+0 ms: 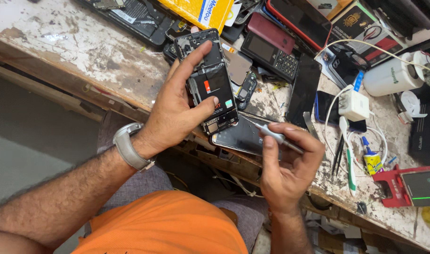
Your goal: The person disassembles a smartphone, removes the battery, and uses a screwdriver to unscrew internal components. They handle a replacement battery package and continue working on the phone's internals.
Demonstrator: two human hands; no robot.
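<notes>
- The left hand (pixel 177 110) grips an opened phone (pixel 209 82), back cover off, fingers wrapped around one long edge and thumb pressed on the dark battery; the phone is held tilted just above the tabletop (pixel 83 51).
- The phone is a slim black rectangle; its inside shows a flat matte battery with a small red patch, a pale green sticker and bare circuit parts at both ends.
- The right hand (pixel 285 164) is closed on a thin silvery screwdriver (pixel 276 136), pinched between thumb and fingers, its fine tip pointing toward the phone's lower end. I cannot tell whether the tip touches it.
- A grey strap watch (pixel 128 146) sits on the left wrist.
- Under both hands lies a glossy dark phone panel (pixel 238 138) with rounded corners, at the tabletop's front edge.
- The tabletop is worn wood with chipped, stained white paint.
- Behind the phone lie a dark red keypad phone (pixel 271 44), a flat black screen glass (pixel 303 89) and a yellow padded envelope (pixel 196 11).
- To the right sit a boxy white charger (pixel 354 106) with a looping white cable, black tweezers (pixel 338 153), a green-and-white toothbrush (pixel 349 157), a small glue tube (pixel 372 160), a white cylinder (pixel 394 75) and a red holder (pixel 394 188) with a lit screen.
</notes>
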